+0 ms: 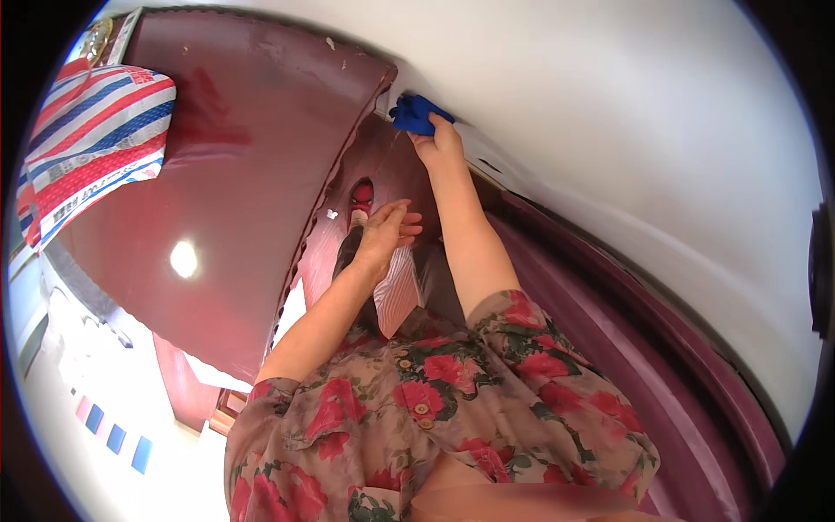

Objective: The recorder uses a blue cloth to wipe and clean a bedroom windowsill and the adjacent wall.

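My right hand (440, 143) reaches far forward beside the white wall, its fingers closed on a bunched blue cloth (419, 113). The cloth is at the wall's lower part, near the table's far right corner; I cannot tell if it touches the wall. My left hand (391, 230) hangs over the floor in front of my body, fingers stretched out and holding nothing. Below it shows a foot in a red shoe (361, 193).
A dark red table (252, 174) with a scalloped edge stands to the left. On it sits a red, white and blue striped bag (109, 143). The white wall (626, 113) runs along the right, above folded purple fabric (644, 339). A small white scrap (332, 214) lies near the shoe.
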{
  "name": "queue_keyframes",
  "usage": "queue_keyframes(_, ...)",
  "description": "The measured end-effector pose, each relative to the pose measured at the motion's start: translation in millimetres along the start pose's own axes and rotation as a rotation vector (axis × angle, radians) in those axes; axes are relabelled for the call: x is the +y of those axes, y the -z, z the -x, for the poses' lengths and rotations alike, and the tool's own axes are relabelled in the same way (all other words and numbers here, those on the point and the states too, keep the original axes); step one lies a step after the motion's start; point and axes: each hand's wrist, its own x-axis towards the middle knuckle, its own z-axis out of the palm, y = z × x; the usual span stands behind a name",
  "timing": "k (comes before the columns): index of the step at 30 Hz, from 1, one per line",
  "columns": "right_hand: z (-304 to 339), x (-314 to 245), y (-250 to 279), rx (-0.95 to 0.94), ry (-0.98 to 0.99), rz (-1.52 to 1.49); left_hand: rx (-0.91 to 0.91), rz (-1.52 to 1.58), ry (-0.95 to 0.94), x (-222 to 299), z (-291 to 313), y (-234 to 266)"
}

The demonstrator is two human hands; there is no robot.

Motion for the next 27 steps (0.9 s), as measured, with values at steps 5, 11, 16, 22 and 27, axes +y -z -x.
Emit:
queue_keyframes(5,-62.5,-10.7,97.9,0.246,0.073,-0.067,0.036,0.037,0.088,-19.6,-0.9,-9.6)
queue_keyframes(11,-64.1,-113.6,237.3,0.153,0.131,-0.143,-0.057,0.046,0.104,-32.8,-3.4,-15.4)
queue_keyframes(16,6.0,-225.3,307.1,0.268,0.424,0.034,-0.056,0.028,0.088,-18.6,-1.4,-21.0)
queue_keyframes(22,90.0,-184.4,201.5,0.569,0.546,0.431,-0.098,0.011,0.003,8.5,2.3,-29.5)
queue_keyframes(27,123.9,-114.0,99.5,0.408,0.664,0.889,-0.128,-0.091,-0.231,44.4,9.3,-37.8)
